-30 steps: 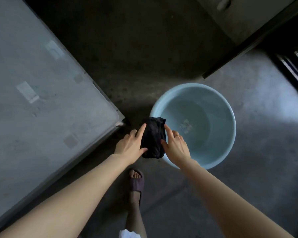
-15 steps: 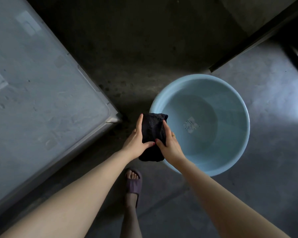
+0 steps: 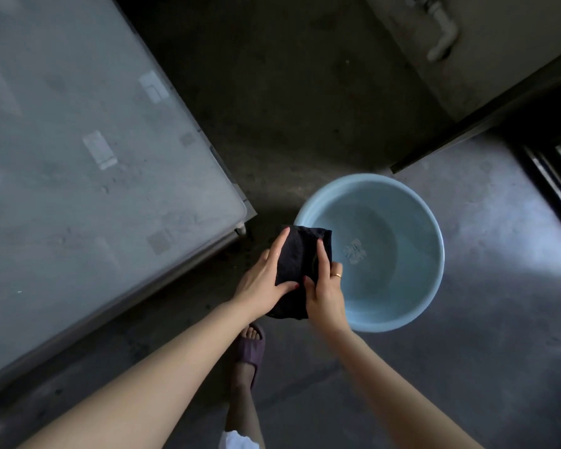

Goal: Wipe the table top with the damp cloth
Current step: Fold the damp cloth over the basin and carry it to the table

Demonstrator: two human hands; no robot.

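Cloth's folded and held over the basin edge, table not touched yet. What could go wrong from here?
1. The dark cloth, held by the left hand and right hand, may drip on the floor beside the sandalled foot: slip risk.
2. The basin sits near that foot; a step toward the table could kick it.

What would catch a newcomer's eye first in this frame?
Probably the dark cloth at centre, folded and held between the left hand and the right hand, above the near-left rim of a pale blue basin that stands on the floor. Next comes the large grey table top, which fills the left side, with the cloth not yet on it. A foot in a dark slipper shows below the hands.
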